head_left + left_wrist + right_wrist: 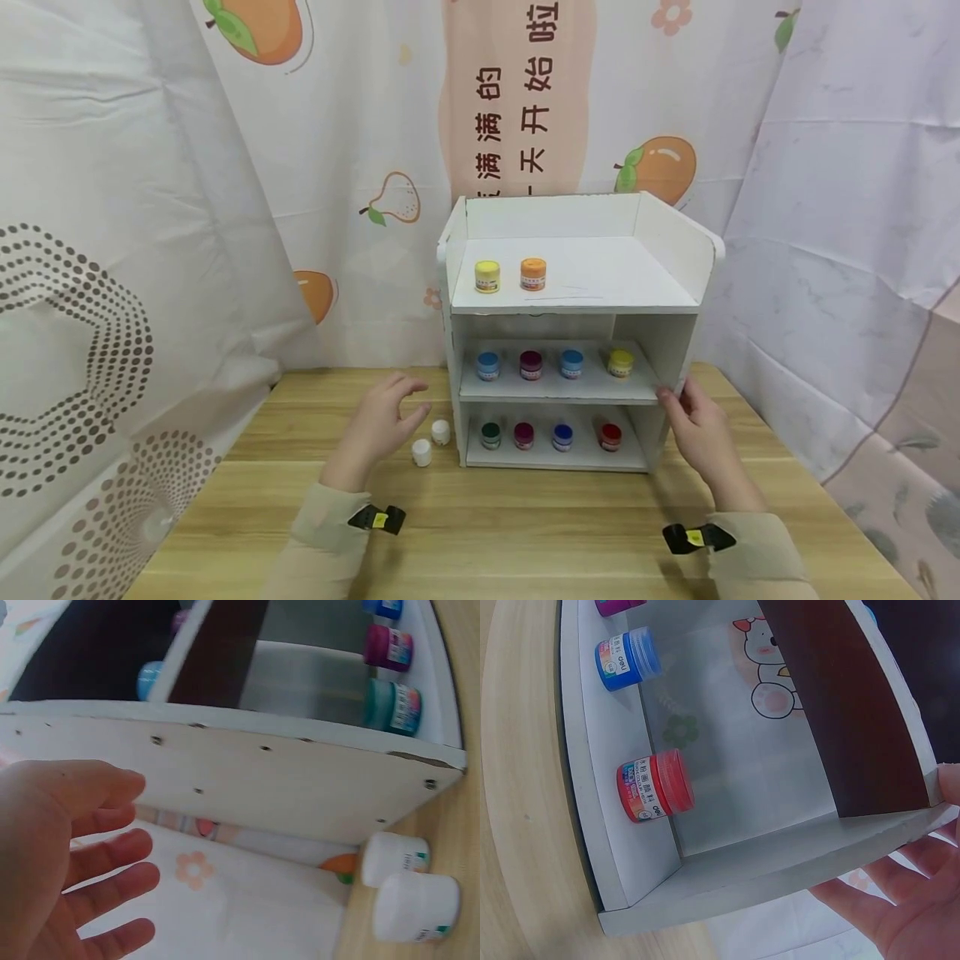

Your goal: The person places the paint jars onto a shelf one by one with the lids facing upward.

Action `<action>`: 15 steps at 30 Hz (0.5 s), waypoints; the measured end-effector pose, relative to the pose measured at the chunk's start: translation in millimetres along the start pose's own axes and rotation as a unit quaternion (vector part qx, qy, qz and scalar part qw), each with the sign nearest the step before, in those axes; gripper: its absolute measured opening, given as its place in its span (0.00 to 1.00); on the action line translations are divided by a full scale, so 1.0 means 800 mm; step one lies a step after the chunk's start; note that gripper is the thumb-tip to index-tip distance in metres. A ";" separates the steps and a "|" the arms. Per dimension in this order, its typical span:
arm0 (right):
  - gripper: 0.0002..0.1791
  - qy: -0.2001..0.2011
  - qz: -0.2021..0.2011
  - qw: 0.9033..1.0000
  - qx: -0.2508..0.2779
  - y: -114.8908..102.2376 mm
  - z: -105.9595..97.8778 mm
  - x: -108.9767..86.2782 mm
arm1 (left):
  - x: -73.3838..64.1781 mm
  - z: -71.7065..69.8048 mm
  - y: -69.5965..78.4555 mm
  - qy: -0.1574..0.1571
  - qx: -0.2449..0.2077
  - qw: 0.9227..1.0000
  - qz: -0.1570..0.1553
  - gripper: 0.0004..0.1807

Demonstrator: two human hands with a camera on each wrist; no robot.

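Note:
A white tabletop shelf [585, 271] with three levels stands on the wooden table. My right hand [699, 433] grips its right side panel, the thumb on the front edge and the fingers round the outer face; in the right wrist view the fingers [900, 889] lie along the panel. My left hand [381, 421], fingers loosely bent, hangs beside the left panel and holds nothing. Below it are two white jars [422, 452]. Paint jars stand on each level: a yellow jar [487, 277] and an orange jar [533, 275] on top, several colours on the lower two.
The lowest level carries a red jar [656, 786] and a blue jar [626, 660], among others. A patterned curtain [360, 100] hangs behind the shelf and along both sides. Wooden tabletop [525, 533] stretches in front of the shelf.

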State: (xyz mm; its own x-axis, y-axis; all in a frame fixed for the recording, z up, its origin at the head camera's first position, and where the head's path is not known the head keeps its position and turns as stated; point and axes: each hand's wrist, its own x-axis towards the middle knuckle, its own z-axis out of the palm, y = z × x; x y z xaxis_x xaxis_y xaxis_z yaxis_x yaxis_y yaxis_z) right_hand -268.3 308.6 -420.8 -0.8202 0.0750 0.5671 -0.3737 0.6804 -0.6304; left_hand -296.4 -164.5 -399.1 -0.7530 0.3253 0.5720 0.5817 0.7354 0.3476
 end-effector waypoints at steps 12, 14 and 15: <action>0.25 -0.004 0.007 1.000 -0.012 0.000 -0.002 -0.001 | -0.012 0.030 -0.022 -0.147 0.022 0.988 -0.039 0.14; 0.25 -0.005 0.004 1.000 -0.010 0.001 -0.001 0.000 | -0.015 0.034 -0.027 -0.166 0.017 0.985 -0.045 0.15; 0.25 -0.005 0.003 1.000 -0.009 0.002 -0.001 0.000 | -0.016 0.037 -0.029 -0.175 0.015 0.983 -0.049 0.15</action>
State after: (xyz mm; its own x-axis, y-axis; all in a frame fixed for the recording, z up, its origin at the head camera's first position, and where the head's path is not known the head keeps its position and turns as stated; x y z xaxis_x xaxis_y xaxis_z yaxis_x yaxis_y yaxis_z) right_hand -268.4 310.0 -421.7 -0.8263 0.0714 0.5586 -0.3620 0.6925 -0.6240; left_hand -309.0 -168.2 -436.3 -0.8675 0.4333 0.2444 0.4962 0.7883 0.3639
